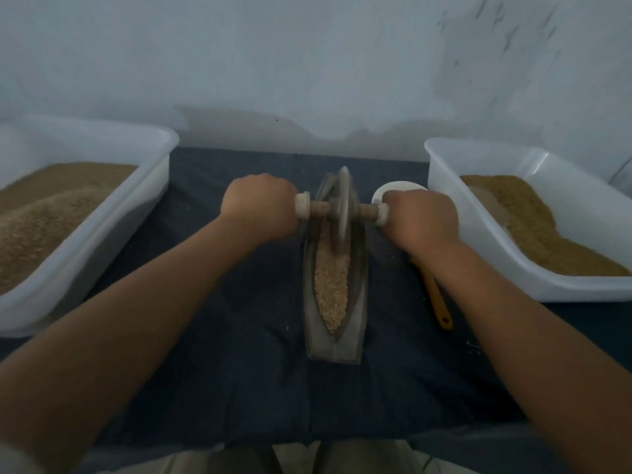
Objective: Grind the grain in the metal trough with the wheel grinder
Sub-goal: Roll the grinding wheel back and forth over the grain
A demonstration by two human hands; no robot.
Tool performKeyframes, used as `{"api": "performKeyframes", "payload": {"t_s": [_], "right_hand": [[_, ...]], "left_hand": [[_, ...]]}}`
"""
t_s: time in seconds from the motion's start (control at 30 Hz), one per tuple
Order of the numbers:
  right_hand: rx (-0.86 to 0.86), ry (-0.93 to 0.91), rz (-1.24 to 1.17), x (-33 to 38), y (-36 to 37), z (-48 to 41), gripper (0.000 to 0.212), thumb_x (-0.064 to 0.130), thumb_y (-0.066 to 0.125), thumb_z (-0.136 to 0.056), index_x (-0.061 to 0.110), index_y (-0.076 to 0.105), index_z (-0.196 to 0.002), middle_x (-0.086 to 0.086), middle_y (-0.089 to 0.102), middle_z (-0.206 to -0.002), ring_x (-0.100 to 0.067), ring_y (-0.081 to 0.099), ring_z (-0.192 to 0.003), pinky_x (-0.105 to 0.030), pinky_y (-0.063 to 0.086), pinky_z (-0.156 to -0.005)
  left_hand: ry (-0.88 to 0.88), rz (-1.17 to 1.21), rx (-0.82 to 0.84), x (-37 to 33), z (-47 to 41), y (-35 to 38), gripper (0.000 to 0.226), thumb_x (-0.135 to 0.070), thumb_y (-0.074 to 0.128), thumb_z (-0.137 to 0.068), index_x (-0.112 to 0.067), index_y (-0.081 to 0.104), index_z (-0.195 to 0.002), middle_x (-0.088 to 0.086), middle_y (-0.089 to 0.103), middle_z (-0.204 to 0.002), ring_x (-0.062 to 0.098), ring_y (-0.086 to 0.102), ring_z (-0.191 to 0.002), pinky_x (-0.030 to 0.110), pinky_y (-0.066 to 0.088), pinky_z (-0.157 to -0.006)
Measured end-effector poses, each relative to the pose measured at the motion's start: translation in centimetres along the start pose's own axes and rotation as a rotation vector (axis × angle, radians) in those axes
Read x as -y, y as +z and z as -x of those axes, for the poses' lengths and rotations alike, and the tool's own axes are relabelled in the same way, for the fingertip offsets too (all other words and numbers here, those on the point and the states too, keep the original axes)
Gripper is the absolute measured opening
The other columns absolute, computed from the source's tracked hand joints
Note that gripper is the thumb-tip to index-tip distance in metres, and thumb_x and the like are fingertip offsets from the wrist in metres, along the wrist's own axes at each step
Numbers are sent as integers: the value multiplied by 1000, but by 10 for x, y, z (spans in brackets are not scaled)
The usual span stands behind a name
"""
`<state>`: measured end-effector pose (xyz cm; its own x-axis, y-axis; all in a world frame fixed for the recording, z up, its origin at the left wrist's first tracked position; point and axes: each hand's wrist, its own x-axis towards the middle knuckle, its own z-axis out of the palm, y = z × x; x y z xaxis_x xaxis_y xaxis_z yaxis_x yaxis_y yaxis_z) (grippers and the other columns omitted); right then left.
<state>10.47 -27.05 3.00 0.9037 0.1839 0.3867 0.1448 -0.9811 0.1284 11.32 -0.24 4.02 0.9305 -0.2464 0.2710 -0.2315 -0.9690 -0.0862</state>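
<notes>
Centre of frame: the metal trough (309, 302) lies lengthwise on a dark cloth (222, 336), with grain (331, 285) filling its channel. The wheel grinder (340, 210) stands upright in the trough's upper half, its disc blurred. The left hand (258, 203) grips the left axle handle and the right hand (422, 220) grips the right, fingers curled round each. White bins of grain sit at the left edge (154, 186) and the right edge (444, 186). A white bowl (393, 188) shows above the right hand, and an orange-handled utensil (439, 302) lies partly under the right forearm.
</notes>
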Motion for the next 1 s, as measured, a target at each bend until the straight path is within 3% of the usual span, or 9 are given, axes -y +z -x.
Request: {"api": "performKeyframes", "payload": {"t_s": [0.07, 0.17, 0.3, 0.4, 0.5, 0.63, 0.8, 0.9, 1.0], "right_hand": [[57, 14, 4, 3, -4, -2, 43, 52, 41, -100, 26, 62, -73, 4, 60, -70, -22, 62, -68, -36, 51, -64], [53, -14, -32, 7, -17, 39, 39, 58, 42, -96, 33, 55, -69, 11, 52, -63, -8, 50, -57, -26, 30, -51], [149, -105, -144, 3, -41, 100, 34, 68, 43, -81, 41, 45, -59, 16, 46, -51, 2, 42, -43, -22, 29, -41], [196, -67, -43, 0, -31, 75, 36, 69, 49, -82, 38, 53, -65, 15, 51, -57, 1, 45, -50, -23, 29, -45], [172, 19, 2, 2, -16, 15, 34, 55, 50, -95, 32, 60, -72, 10, 59, -71, -6, 46, -61, -28, 31, -54], [232, 57, 0, 4, -15, -15, 31, 44, 53, -99, 28, 63, -74, 3, 65, -79, -17, 60, -72, -38, 54, -72], [366, -120, -65, -2, -52, 56, 24, 52, 61, -89, 34, 60, -75, 11, 60, -70, -4, 54, -64, -27, 37, -55], [477, -192, -108, -8, -76, 87, 27, 61, 55, -76, 35, 58, -69, 13, 59, -61, -1, 56, -56, -25, 42, -49], [482, -140, -48, -3, -66, 63, 30, 56, 57, -87, 32, 60, -70, 9, 61, -66, -4, 56, -61, -27, 37, -50]], "left_hand": [[-19, 20, 17, -3, 4, -3, 28, -44, 61, -89, -26, 55, -68, -5, 57, -69, 19, 55, -60, 31, 44, -58], [28, 19, 48, 5, 41, -3, 28, -45, 62, -84, -28, 50, -65, -9, 53, -64, 16, 51, -54, 29, 44, -55], [224, -73, -167, 16, 94, -6, 44, -45, 67, -62, -34, 24, -56, -13, 28, -46, 2, 18, -40, 17, 13, -47], [158, -9, -16, 17, 71, 4, 33, -49, 63, -73, -32, 39, -59, -12, 41, -52, 6, 34, -44, 22, 23, -46], [36, -3, 9, 8, 17, 5, 29, -49, 61, -79, -28, 49, -64, -10, 50, -62, 15, 44, -52, 29, 38, -55], [-26, 48, 88, 2, -12, 2, 27, -48, 61, -85, -25, 57, -71, -3, 64, -76, 24, 59, -66, 33, 48, -62], [89, 69, 62, 14, 73, 1, 23, -47, 61, -77, -31, 48, -65, -11, 50, -61, 15, 50, -55, 27, 36, -51], [142, 111, 58, 22, 112, -2, 24, -54, 57, -71, -35, 45, -63, -15, 46, -54, 3, 40, -47, 22, 24, -45], [75, 102, 95, 16, 98, 3, 24, -53, 57, -75, -33, 48, -65, -13, 49, -58, 7, 43, -49, 25, 29, -48]]}}
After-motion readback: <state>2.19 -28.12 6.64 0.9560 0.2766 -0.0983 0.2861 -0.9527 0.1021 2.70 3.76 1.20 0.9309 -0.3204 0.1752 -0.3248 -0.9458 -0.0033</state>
